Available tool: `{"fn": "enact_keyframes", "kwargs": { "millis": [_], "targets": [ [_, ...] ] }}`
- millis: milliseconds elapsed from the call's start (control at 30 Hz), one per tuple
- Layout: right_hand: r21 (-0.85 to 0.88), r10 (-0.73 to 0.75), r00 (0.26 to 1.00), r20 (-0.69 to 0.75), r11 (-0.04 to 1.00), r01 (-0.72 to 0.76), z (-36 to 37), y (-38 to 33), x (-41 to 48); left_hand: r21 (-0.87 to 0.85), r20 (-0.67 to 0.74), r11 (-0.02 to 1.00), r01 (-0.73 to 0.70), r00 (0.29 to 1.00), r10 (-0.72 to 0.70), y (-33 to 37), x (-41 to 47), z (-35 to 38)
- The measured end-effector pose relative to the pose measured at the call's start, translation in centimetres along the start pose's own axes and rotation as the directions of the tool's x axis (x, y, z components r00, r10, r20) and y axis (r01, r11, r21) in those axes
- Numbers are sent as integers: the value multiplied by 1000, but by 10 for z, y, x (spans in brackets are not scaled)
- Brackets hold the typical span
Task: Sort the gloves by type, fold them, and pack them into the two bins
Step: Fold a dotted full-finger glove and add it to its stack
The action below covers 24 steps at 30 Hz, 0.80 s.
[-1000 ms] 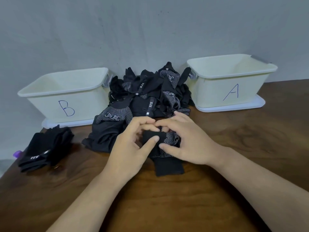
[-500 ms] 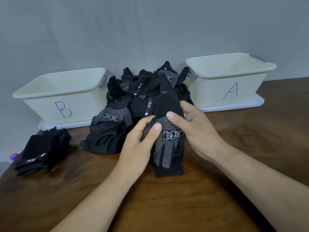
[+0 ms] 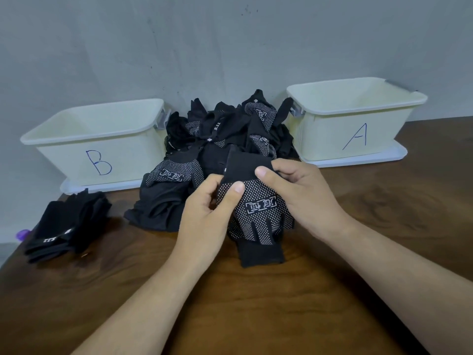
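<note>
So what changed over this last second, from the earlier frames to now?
The left hand and right hand went from pressing a bunched glove on the table to opening it out: the dotted glove is now spread, pinched near its cuff. Bin A, bin B, the glove pile and the small stack stayed put.

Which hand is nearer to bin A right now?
Right. The right hand is just in front of bin A; the left hand is farther off, on the other side of the glove.
</note>
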State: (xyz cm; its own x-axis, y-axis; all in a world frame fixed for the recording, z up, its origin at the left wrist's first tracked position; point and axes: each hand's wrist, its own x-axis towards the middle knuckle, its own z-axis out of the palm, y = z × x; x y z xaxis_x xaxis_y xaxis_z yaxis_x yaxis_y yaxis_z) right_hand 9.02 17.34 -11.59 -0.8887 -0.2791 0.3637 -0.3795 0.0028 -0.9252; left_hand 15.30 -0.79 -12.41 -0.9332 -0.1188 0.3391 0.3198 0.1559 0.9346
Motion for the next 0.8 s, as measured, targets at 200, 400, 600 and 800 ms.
{"fn": "enact_keyframes", "kwargs": {
  "millis": [200,400,600,800],
  "targets": [
    [121,-44,999,33,992,39,7,-9,-4,-24,-167,1000,-20,986,16,6,0,0],
    [131,-83,990,-118,987,99,3,-10,17,63,-271,998,1,963,16,-3,10,-13],
    [181,-131,985,-115,972,151,3,-11,51,492,-3,871,9,1000,-9,-27,9,-26],
    [254,-125,988,-91,956,144,1,6,62,672,445,678,-296,894,-50,-37,1,-18]
  ]
}}
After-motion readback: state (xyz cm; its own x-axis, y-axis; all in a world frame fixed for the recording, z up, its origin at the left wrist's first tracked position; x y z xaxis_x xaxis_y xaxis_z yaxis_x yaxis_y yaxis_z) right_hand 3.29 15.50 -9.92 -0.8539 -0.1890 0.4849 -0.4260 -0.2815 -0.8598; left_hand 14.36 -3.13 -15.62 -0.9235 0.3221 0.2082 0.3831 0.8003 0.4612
